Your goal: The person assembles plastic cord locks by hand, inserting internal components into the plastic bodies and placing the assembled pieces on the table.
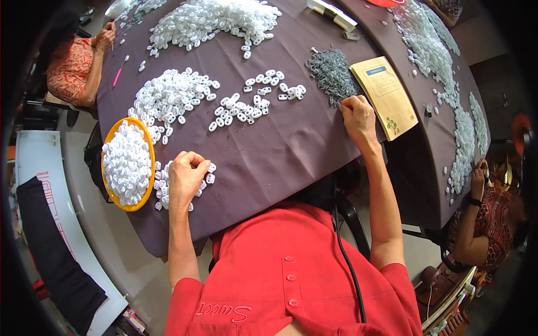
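Note:
My left hand (188,175) is closed in a pinch over a small group of white oval plastic pieces (162,193) at the table's near left. Whatever lies between its fingertips is hidden. At the near edge of a heap of small grey slender pieces (332,71), my right hand (358,117) has its thumb and fingers pressed together; I cannot make out what they hold. A yellow oval basket (152,162) full of white pieces stands left of my left hand. Beyond it lies a loose pile of white pieces (174,95), with smaller clusters (242,109) mid-table.
A tan paper envelope (386,92) lies right of the grey heap. Farther back are a big white pile (210,25), a clear-and-yellow package (330,15) and a pink tool (117,75). People work at left (73,73) and right (487,218), beside translucent piles (462,140).

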The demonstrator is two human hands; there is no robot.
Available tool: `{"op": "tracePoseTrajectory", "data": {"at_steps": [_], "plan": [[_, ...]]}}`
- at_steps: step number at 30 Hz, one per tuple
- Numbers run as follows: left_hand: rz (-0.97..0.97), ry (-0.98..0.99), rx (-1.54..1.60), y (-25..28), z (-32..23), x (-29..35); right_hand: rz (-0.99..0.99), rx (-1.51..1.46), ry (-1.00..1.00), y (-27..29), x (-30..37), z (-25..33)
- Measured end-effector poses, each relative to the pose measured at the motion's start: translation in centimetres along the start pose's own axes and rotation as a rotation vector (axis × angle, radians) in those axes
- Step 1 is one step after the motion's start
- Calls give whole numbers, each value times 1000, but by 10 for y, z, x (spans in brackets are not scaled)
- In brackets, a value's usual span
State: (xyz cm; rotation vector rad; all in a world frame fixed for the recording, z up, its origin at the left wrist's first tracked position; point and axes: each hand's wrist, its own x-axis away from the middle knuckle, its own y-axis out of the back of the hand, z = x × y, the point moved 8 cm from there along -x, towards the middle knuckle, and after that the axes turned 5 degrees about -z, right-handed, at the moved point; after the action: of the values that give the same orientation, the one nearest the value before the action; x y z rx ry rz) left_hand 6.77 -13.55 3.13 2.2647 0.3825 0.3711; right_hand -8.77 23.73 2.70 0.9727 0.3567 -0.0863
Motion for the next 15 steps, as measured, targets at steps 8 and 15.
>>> {"op": "tracePoseTrajectory", "data": {"at_steps": [8,15], "plan": [[-66,-307,34,-40,-74,-9,-1,80,203,2,8,16],[-131,-542,105,-87,-143,-36,84,-119,209,9,7,29]]}}
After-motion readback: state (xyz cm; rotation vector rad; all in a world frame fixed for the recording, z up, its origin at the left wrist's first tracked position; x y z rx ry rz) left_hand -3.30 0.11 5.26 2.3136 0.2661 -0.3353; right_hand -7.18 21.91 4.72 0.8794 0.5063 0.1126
